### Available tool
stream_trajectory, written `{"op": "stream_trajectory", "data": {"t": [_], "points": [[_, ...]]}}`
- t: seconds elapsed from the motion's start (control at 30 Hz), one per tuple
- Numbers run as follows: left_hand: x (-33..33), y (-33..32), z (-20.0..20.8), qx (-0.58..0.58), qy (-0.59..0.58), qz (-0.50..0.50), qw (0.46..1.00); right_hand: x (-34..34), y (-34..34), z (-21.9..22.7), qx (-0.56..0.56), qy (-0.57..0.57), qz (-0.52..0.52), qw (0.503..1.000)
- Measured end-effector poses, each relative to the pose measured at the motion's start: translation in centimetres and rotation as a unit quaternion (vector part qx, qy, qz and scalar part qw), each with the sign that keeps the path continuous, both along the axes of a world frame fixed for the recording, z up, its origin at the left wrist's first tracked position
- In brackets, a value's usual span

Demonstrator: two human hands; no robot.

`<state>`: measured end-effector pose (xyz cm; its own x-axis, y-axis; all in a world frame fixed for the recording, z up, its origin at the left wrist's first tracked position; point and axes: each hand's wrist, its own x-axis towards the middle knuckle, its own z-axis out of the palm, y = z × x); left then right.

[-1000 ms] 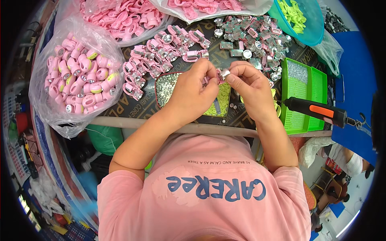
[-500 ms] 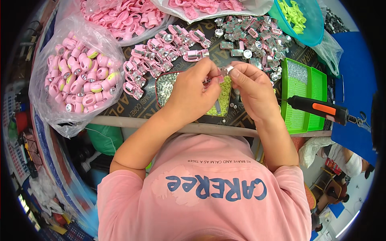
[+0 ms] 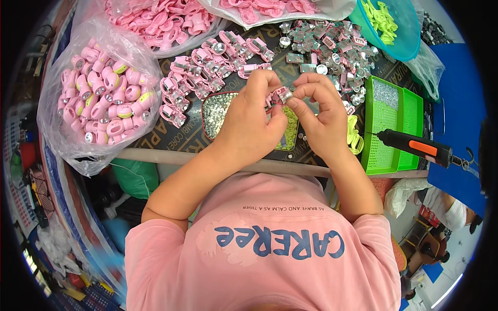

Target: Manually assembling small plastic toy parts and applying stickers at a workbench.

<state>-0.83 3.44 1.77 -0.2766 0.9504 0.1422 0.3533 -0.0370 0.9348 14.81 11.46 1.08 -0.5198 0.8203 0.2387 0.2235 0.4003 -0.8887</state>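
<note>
A small pink flashlight body [image 3: 271, 98] with a silver reflector [image 3: 283, 95] at its right end is held above the near part of the table. My left hand [image 3: 252, 120] is closed round the body, hiding much of it. My right hand [image 3: 322, 111] has its thumb and curled fingertips at the reflector, pinching it by the edge. Below the hands sits a shallow tray with small silver parts [image 3: 215, 115] on its left and lime-green pieces [image 3: 291, 120] on its right. Beyond them lie several pink half-shells [image 3: 199, 67] fitted with reflectors.
At left stands a plastic bag of pink flashlights [image 3: 109, 98]. Metal-and-circuit parts [image 3: 332, 49] are heaped at the back. To the right are a green basket [image 3: 376, 155], an electric screwdriver [image 3: 415, 145] and a teal bowl [image 3: 410, 44]. Lime-green rings [image 3: 354, 136] lie beside my right wrist.
The silver reflector has shifted left and lower, up against the pink body. My right hand has moved slightly down with it, its fingers spread wider, and the lime-green rings beside its wrist now show.
</note>
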Motion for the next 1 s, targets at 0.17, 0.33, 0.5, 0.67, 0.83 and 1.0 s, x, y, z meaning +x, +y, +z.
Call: {"op": "stream_trajectory", "data": {"t": [0.17, 0.33, 0.5, 0.67, 0.83, 1.0], "points": [[0.0, 0.2, -0.7, 0.021, 0.046, -0.01, 0.999, -0.2, -0.2, 0.3, 0.147, -0.063, -0.008, 0.987], [0.0, 0.4, -0.3, 0.046, 0.112, -0.016, 0.993, -0.5, -0.5, 0.9, 0.181, -0.091, -0.006, 0.979], [-0.1, 0.3, -0.1, 0.049, 0.103, -0.029, 0.993, -0.6, -0.4, 1.0, 0.052, -0.077, 0.003, 0.996], [-0.3, 0.1, -0.4, 0.043, 0.089, -0.021, 0.995, -1.6, -0.9, 0.8, 0.2, -0.09, -0.028, 0.975], [-1.0, -0.1, -0.5, 0.018, 0.096, -0.013, 0.995, -2.4, -0.9, 0.6, 0.037, -0.047, -0.017, 0.998], [-4.2, -0.5, 0.4, -0.089, -0.035, -0.063, 0.993, -2.6, -0.3, -0.5, -0.156, 0.051, 0.054, 0.985]]}}
